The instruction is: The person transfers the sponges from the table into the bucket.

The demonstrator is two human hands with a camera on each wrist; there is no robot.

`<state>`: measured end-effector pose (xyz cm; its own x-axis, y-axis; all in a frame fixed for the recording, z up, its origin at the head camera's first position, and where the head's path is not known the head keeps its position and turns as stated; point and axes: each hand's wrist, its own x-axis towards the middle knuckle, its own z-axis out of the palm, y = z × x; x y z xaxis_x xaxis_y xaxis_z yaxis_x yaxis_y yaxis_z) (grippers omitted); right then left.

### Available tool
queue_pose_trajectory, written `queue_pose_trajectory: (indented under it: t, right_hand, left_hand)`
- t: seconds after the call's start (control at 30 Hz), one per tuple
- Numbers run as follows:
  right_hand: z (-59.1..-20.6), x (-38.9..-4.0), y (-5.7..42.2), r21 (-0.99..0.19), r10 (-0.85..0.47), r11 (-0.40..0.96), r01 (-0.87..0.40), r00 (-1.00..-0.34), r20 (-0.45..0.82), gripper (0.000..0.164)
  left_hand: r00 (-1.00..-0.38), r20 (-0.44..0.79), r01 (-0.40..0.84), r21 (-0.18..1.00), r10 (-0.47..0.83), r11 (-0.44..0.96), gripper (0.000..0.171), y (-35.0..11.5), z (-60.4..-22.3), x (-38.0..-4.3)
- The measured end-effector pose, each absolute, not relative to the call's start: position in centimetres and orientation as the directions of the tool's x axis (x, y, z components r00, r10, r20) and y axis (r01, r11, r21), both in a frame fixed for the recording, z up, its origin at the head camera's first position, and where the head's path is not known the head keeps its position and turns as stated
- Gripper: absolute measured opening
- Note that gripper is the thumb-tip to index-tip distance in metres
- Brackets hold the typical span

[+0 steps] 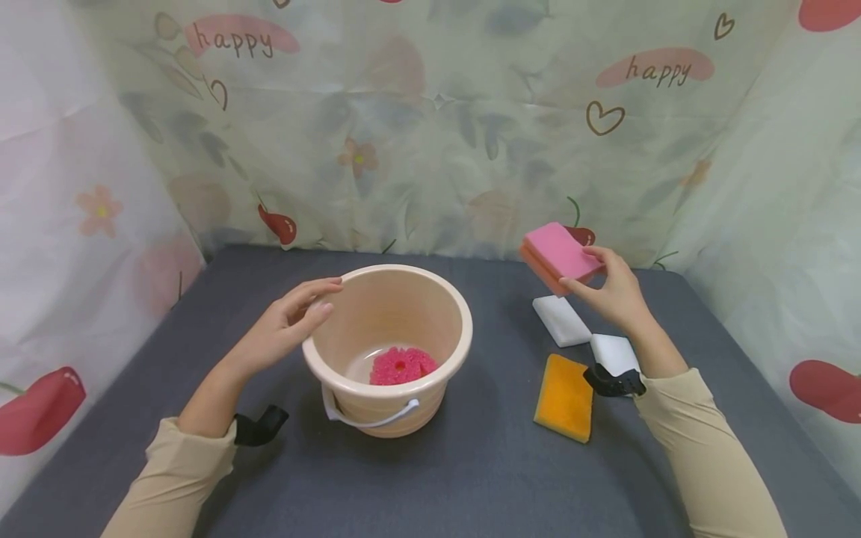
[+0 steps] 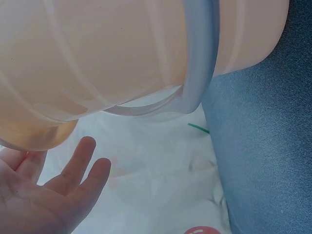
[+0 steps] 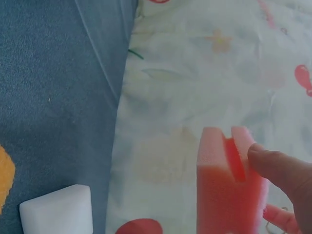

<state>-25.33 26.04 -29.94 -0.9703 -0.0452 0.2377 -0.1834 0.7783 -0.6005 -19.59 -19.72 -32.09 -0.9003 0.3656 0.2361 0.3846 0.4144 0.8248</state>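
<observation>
My right hand point(image 1: 615, 291) holds a pink and orange sponge point(image 1: 561, 252) up above the right side of the table, thumb on one side and fingers on the other. In the right wrist view the thumb presses near a groove in the sponge point(image 3: 226, 195). At the rim of a cream bucket point(image 1: 386, 273), my left hand point(image 1: 285, 325) rests with fingers loosely extended. The left wrist view shows those fingers point(image 2: 80, 168) beside the bucket's rim and its pale handle point(image 2: 201, 58). Inside the bucket lie bright pink sponges point(image 1: 402, 366), flower-like in shape; how many is unclear.
Below the right hand are two white sponges, one farther back point(image 1: 562, 321) and one point(image 1: 613, 353) partly behind the wrist strap. An orange sponge point(image 1: 565, 397) lies nearer the front. Patterned cloth point(image 1: 437, 149) walls surround the dark table point(image 1: 471, 478) at the back and sides.
</observation>
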Motion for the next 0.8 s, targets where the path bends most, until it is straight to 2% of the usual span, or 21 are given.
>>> queue_pose_trajectory:
  t: [0.27, 0.8]
  right_hand:
    - [-29.2, -24.4, 25.3, -0.597, -0.096, 0.769, -0.230, -0.964, 0.248, 0.072]
    - [-27.7, -22.8, 22.9, -0.575, -0.207, 0.719, -0.391, -0.910, 0.359, 0.063]
  left_hand:
    - [-0.901, 0.233, 0.385, 0.820, 0.367, 0.425, 0.039, -19.7, -32.1, -19.6]
    - [-0.901, 0.228, 0.378, 0.830, 0.369, 0.411, 0.039, -19.8, -32.2, -19.7]
